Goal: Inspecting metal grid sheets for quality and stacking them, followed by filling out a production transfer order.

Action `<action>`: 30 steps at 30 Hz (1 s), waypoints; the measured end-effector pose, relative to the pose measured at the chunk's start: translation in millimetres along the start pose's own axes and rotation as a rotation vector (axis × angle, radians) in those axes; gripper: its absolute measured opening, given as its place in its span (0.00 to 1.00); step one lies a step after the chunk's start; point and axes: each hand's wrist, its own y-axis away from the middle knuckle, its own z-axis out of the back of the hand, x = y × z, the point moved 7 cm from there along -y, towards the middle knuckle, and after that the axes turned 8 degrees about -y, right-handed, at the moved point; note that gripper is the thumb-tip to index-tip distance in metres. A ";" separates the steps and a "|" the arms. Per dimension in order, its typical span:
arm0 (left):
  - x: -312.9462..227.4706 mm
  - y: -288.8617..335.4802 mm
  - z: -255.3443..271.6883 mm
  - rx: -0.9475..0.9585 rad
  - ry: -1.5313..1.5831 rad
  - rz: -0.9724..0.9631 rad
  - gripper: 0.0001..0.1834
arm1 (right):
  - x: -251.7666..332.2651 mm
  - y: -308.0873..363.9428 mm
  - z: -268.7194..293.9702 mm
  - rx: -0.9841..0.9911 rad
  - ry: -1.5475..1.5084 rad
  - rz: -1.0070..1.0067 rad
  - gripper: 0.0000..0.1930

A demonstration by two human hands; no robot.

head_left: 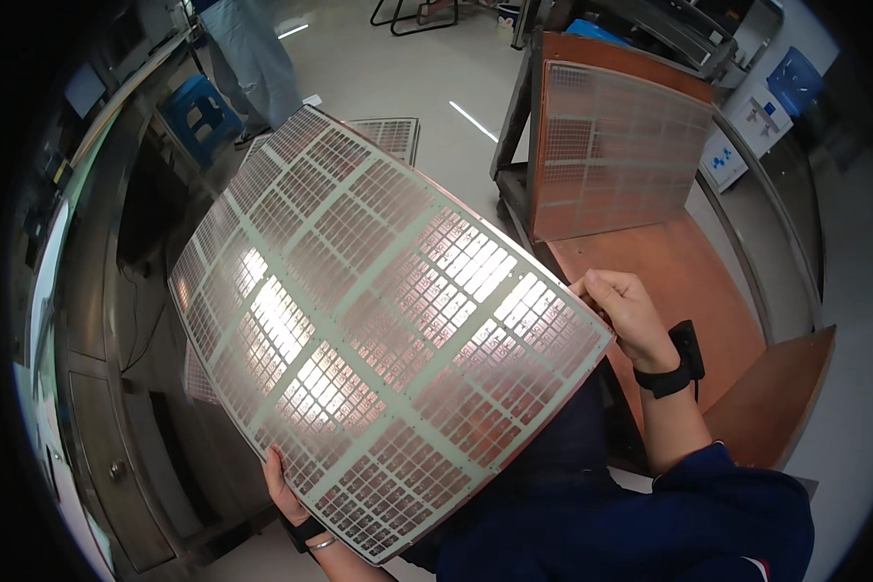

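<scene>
Gridded panel [388, 339] slants from half past ten to half past four

In the head view, the pale-green and pinkish sheet fills the middle of the picture, in front of the person's dark blue clothing. Its long axis runs from between ten and eleven o'clock at the far end to between four and five at the near end. The printed face is turned up toward the camera, with bright glare across it.

The right hand [619, 306], at three o'clock, pinches the long upper edge close to the right corner, thumb and forefinger pressed together there. The left hand [286, 493], at seven o'clock, grips the opposite edge near the bottom corner; one digit shows at the rim, and how the other fingers lie underneath cannot be told.

A second panel [616, 155] leans against a brown rack [694, 281] at two o'clock; another sheet [393, 134] peeks out behind the held one's top corner toward twelve. A blue stool [201, 118] stands at ten o'clock, beside a person in pale blue trousers [252, 58]. A metal cabinet [116, 427] stands at eight o'clock.
</scene>
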 end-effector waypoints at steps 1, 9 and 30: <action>-1.1 1.2 -7.7 0.006 -0.005 -0.003 0.20 | -1.8 -2.8 3.7 -0.003 -0.005 0.005 0.20; 1.3 -6.8 -1.9 0.026 0.019 -0.020 0.16 | -10.9 -73.0 -37.5 0.367 -0.576 -0.186 0.23; 1.5 38.2 -48.2 -0.128 0.273 -0.197 0.17 | -50.3 -39.9 -58.1 0.163 -0.890 0.062 0.20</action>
